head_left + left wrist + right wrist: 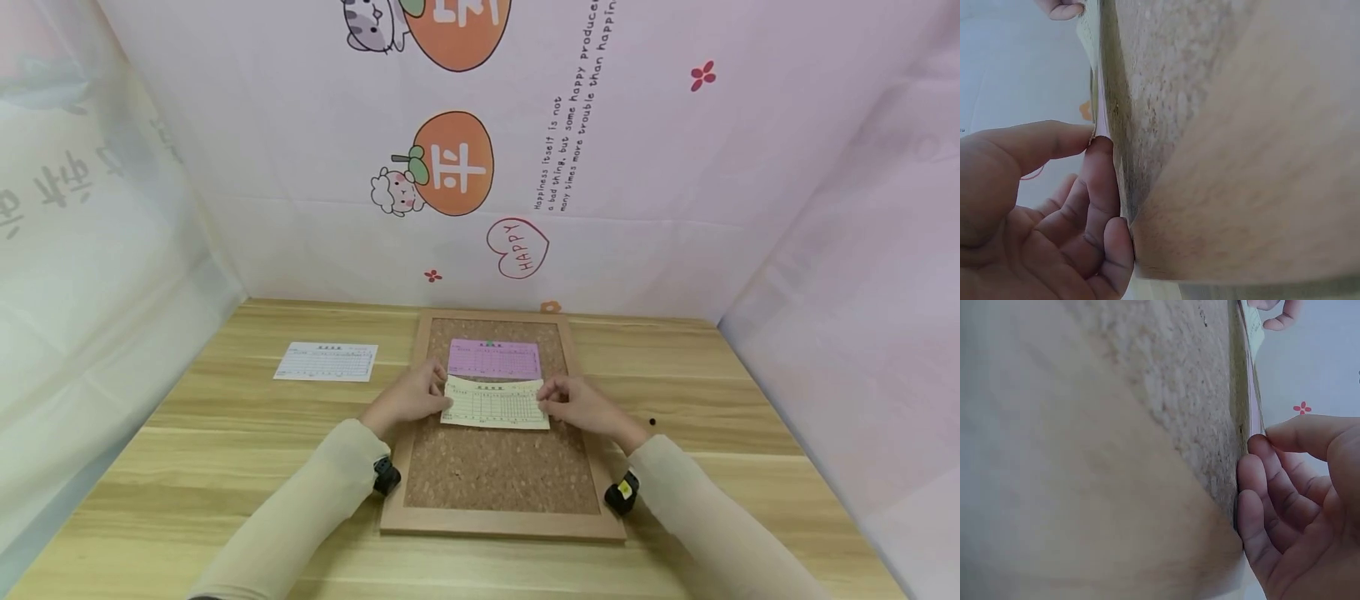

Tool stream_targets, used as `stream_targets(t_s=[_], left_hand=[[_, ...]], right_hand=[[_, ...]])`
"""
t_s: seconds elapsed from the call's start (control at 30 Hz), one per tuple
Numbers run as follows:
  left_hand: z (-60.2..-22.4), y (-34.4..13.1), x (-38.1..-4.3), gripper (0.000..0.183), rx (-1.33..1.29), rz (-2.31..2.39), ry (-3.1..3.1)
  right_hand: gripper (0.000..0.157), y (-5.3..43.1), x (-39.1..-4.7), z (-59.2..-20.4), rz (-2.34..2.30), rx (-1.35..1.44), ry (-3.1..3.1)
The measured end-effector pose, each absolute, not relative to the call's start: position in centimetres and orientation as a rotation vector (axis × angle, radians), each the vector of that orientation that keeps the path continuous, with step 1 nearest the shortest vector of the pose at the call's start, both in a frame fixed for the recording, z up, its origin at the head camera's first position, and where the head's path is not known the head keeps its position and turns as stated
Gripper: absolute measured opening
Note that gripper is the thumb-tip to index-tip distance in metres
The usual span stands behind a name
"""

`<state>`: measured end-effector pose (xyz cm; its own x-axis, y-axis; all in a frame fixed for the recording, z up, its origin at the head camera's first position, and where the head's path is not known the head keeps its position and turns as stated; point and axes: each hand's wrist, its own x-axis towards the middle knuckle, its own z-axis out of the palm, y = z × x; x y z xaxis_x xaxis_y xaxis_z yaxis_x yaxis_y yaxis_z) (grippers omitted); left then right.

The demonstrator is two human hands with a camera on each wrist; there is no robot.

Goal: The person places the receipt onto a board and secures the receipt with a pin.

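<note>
A pale yellow printed form (495,405) is held by its two short edges over the wood-framed cork board (502,475). Between thumb and fingers, my left hand (416,393) pinches the left edge; my right hand (581,404) pinches the right one. In the left wrist view the thumb (1054,140) presses the paper against a finger, and the other fingers lie by the board's frame. The right wrist view has a similar pinch, with fingertips (1250,469) beside the board. Just above the yellow form, a pink form (493,360) lies on the cork with a small green pin (490,342) at its top.
To the left on the wooden table (225,467) lies a white printed form (327,362). A small black object (652,422) sits right of the board, near my right wrist. A printed curtain (622,258) hangs behind the table, with more cloth at both sides.
</note>
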<state>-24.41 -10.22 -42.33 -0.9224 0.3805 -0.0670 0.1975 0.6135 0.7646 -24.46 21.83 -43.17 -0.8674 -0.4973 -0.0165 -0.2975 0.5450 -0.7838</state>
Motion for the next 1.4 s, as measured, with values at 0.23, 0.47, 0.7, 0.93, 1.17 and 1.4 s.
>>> stream_targets(t_s=[0.23,0.47,0.7,0.93,1.17,1.4], left_hand=[[-42.06,-10.14,-24.46,0.033,0.47,1.176,2.614],[-42.17,-10.04,-24.73,0.032,0.449,1.164,2.603],[-42.12,-9.94,-24.75,0.032,0.4,1.17,2.593],[-42.05,-9.83,-24.72,0.032,0.382,1.176,2.584],[-42.08,-9.83,-24.58,0.033,0.364,1.179,2.587],[-41.93,-9.97,-24.52,0.036,0.369,1.174,2.592]], right_hand=[[0.013,21.77,-24.74,-43.32,-1.187,-0.641,2.567],[0.011,21.53,-24.85,-43.26,-1.135,-0.604,2.595],[0.011,21.41,-24.86,-43.18,-1.103,-0.578,2.604],[0.01,21.31,-24.89,-43.08,-1.111,-0.543,2.594],[0.008,21.14,-24.81,-43.11,-1.113,-0.536,2.604],[0.007,21.09,-24.88,-43.1,-1.11,-0.527,2.606]])
